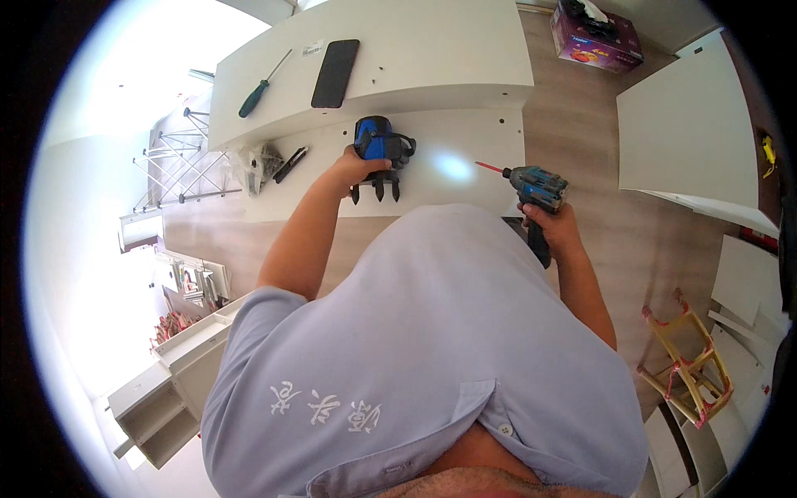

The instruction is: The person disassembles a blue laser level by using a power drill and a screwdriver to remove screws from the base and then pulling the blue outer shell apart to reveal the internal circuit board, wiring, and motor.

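My left hand point(354, 168) is closed around a blue and black laser level point(375, 141) with short black legs, at the lower white panel point(290, 199). In my right hand point(556, 229) is a teal and black cordless impact driver point(540, 187), gripped by its handle. Its long red-shafted bit point(490, 168) points left over the panel's right end, and a bright spot of light falls on the panel between the two tools. A black utility knife point(291, 164) lies left of the level, beside a clear plastic bag point(262, 163).
On the raised white board point(432, 50) lie a green-handled screwdriver point(255, 98), a dark phone point(335, 73) and small screws. A purple box point(594, 37) stands far right, near a white panel point(685, 124). A wooden stool frame point(687, 365) is at right, a metal folding frame point(184, 158) at left.
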Demonstrator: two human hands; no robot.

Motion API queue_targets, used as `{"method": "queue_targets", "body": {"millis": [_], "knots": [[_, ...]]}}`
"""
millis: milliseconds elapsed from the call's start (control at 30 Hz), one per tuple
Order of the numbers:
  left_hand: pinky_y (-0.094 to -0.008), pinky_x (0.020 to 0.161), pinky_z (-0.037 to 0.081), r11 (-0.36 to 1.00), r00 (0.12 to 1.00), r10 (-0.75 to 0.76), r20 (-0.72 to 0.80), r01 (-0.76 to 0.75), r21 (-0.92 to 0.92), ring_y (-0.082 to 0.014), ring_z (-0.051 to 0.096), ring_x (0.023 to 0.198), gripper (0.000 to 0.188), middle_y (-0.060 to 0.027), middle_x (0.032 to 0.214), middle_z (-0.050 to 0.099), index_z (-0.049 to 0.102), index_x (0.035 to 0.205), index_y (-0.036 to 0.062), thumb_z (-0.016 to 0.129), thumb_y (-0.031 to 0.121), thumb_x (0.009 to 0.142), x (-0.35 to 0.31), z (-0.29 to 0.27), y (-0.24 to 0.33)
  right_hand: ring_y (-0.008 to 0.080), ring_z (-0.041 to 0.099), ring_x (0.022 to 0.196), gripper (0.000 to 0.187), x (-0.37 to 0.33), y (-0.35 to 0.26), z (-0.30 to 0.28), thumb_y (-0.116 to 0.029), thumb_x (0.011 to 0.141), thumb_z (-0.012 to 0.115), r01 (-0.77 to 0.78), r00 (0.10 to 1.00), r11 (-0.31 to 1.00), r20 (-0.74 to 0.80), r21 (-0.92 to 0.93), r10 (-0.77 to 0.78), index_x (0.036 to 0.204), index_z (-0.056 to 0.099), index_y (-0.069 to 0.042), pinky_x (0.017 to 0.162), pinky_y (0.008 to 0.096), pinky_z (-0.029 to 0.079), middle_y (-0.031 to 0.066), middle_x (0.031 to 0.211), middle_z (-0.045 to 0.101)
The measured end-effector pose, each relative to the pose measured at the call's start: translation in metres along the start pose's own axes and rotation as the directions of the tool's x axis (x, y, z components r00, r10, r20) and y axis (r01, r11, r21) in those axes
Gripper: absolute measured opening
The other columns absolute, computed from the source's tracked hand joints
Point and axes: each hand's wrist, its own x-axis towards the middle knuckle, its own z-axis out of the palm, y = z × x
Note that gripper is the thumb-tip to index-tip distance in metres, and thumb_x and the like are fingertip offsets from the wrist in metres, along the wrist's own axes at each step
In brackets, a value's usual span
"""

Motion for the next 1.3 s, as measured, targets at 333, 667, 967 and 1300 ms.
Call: {"method": "queue_targets", "body": {"millis": [333,667,967,1300], "knots": [[-0.0588,0.083,0.059,0.918,0.968,0.063,0.242,0.038,-0.394,-0.0300,0.072,0.101,0.080,-0.0129,0.123,0.070,0.044,0.148,0.0076,0.084,0.033,0.084,-0.005,-0.009,-0.023,0.0188,0.068,0.080,0.030,-0.008,0.016,-0.006,-0.016,0.083,0.087,0.019,0.999,1.000,-0.040,-0.007,-0.019,0.106,0.074,-0.002,0.073,0.0365,0.055,0.0066,0.096,0.074],[-0.0664,0.098,0.054,0.372,0.525,0.762,0.380,0.126,-0.920,-0.0475,0.057,0.133,0.103,-0.0254,0.148,0.053,0.035,0.158,0.0079,0.083,0.052,0.078,-0.031,0.029,-0.020,0.0206,0.071,0.088,0.038,-0.041,-0.017,-0.006,-0.013,0.080,0.088,0.066,0.997,0.997,0.046,-0.036,-0.064,0.113,0.073,-0.003,0.083,0.0374,0.058,0.0090,0.103,0.077],[-0.0736,0.080,0.058,-0.103,0.714,0.640,0.283,0.444,-0.890,-0.0520,0.070,0.105,0.068,-0.0159,0.140,0.059,0.045,0.150,0.0124,0.061,0.053,0.099,-0.085,0.021,0.066,0.0190,0.072,0.103,0.057,-0.083,-0.091,0.023,-0.014,0.074,0.095,0.464,0.873,0.852,0.291,-0.244,-0.393,0.123,0.068,-0.004,0.094,0.0372,0.057,0.0078,0.117,0.075],[-0.0677,0.089,0.057,0.235,0.615,0.737,0.279,0.153,-0.960,-0.0492,0.068,0.112,0.083,-0.0195,0.140,0.060,0.045,0.151,0.0068,0.073,0.049,0.085,-0.096,0.012,0.033,0.0159,0.075,0.088,0.032,-0.096,-0.134,0.060,-0.010,0.075,0.091,0.568,0.791,0.749,0.476,-0.340,-0.384,0.102,0.076,-0.003,0.084,0.0330,0.059,0.0090,0.098,0.080]]}}
